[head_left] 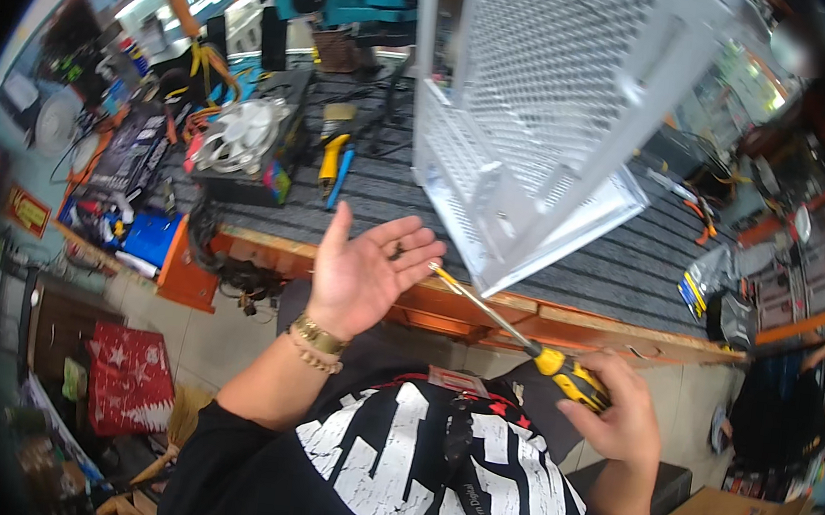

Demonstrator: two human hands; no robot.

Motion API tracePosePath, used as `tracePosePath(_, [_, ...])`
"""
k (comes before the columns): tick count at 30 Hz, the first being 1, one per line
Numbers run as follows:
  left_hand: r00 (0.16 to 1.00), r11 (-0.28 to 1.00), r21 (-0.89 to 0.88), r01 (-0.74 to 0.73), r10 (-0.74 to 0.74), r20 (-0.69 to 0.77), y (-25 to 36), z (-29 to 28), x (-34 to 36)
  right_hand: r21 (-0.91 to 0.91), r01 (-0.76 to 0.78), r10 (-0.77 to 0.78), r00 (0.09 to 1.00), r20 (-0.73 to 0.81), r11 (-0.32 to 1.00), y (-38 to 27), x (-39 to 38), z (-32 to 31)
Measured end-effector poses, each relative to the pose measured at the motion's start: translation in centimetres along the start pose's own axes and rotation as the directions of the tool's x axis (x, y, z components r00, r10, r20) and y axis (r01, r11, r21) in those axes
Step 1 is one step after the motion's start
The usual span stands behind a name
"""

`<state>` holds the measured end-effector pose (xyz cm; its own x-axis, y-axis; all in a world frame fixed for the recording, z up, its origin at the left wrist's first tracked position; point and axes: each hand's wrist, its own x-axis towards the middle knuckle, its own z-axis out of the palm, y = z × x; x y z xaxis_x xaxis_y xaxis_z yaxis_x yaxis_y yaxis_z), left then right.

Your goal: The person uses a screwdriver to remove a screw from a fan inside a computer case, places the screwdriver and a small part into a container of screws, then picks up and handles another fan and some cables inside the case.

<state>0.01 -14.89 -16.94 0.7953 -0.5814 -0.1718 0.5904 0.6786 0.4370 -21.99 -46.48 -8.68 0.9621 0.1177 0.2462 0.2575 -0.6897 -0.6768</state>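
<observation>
White and perforated, the case (557, 82) blocked the desk's (592, 317) middle, its corner at the front edge. Nearer the left end was a white fan (241, 137) on a box (261, 187); near the right end, a plastic bag (697, 285). The right hand (626, 409) had its fingers around a yellow screwdriver (552, 362), its tip beside the left hand (360, 277), whose wide fingers carried small dark pieces (396, 250).

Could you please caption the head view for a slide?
Open left hand with small dark pieces; right hand holds yellow-black screwdriver near white perforated case.
</observation>
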Motion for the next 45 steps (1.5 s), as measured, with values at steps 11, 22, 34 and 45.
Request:
tracePosePath(11, [0.983,0.986,-0.123,-0.113,0.129,0.129,0.5,0.3,-2.0,-0.082,-0.018,0.021,0.999,0.035,0.996,-1.5,5.4,7.5])
tracePosePath(22, [0.965,0.992,-0.067,-0.111,0.124,0.232,1.6,-0.1,-3.1,-0.031,0.072,-0.074,0.995,-0.064,0.997,-0.8,5.1,7.9])
tracePosePath(34, [0.852,0.545,0.674,-0.498,0.452,0.264,5.8,1.2,-4.9,-0.074,0.253,-0.263,0.901,-0.344,0.965,5.2,-1.6,3.8])
tracePosePath(45, [0.768,-0.624,0.688,0.371,0.623,0.150,24.6,3.7,-1.3,0.336,-0.497,0.584,0.516,-0.626,0.800,12.3,-8.3,-3.0])
